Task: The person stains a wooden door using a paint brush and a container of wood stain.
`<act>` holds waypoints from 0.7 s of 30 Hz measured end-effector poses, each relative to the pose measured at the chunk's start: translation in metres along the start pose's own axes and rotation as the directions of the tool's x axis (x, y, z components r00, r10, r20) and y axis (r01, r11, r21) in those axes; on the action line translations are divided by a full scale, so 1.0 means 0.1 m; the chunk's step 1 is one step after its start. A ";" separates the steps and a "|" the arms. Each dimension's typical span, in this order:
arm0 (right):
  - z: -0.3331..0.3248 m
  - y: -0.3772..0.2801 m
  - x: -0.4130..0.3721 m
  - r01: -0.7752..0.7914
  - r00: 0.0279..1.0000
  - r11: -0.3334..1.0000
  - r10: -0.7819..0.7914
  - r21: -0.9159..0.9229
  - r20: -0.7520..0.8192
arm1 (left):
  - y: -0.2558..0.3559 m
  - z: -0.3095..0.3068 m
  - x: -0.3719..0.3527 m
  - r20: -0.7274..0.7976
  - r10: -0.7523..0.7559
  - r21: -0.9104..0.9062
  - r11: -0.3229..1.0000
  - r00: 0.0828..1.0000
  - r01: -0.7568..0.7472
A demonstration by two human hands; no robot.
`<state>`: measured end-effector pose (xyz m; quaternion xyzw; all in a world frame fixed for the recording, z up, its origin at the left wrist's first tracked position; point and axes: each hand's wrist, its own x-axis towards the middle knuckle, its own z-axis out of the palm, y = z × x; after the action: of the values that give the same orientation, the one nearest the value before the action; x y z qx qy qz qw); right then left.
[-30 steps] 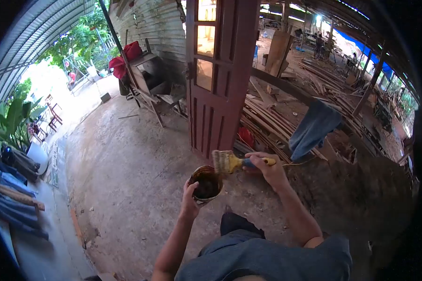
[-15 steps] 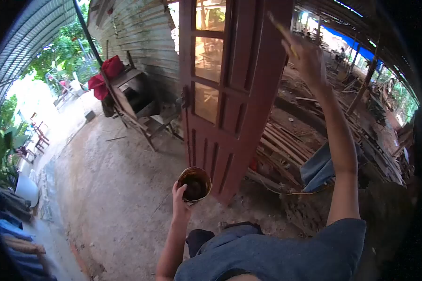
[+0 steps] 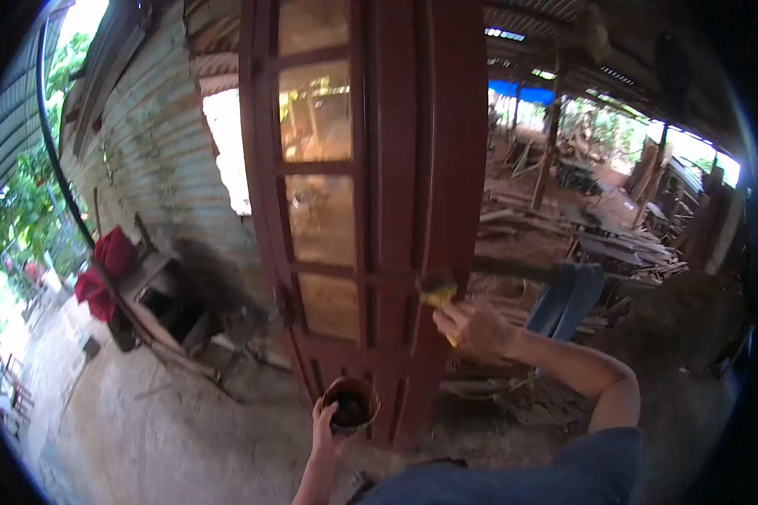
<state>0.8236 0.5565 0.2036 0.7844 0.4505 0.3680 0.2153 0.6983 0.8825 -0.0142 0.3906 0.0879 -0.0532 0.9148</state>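
Red cloth [image 3: 101,269] on wooden stand [image 3: 153,290], blue cloth [image 3: 566,299] near timber [image 3: 602,246].

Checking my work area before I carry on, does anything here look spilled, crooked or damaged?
No spill shows: the left hand holds the can about level, and the right hand has the brush at the door edge. Only the corrugated wall looks damaged, with a ragged bright gap.

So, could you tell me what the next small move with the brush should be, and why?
Probably draw the brush down the edge of the door in one steady stroke: the right hand has its bristles against the red-brown wood, and the left hand holds the can just below for a reload.
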 end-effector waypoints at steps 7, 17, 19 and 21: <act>-0.66 1.44 0.95 -0.580 0.814 0.460 0.285 0.673 0.506 | 0.51 -0.08 0.36 -0.157 -0.115 0.197 0.969 0.981 0.145; -1.86 3.87 2.36 -0.438 0.838 0.743 0.541 0.507 -0.069 | 0.25 -0.10 0.63 -0.263 0.063 0.143 0.989 0.963 -0.025; -2.08 4.10 2.54 -0.429 0.836 0.870 0.485 0.245 -0.258 | 0.35 0.11 0.63 -0.305 -0.070 0.018 0.997 0.950 0.079; -2.13 4.24 2.67 -0.435 0.836 0.898 0.431 0.068 -0.340 | 0.33 0.19 0.67 -0.298 -0.098 -0.094 0.993 0.949 0.073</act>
<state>0.9777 0.5761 0.7253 0.7873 0.2901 0.5419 0.0484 0.7716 0.8892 0.0082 0.3522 0.2458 -0.0290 0.9026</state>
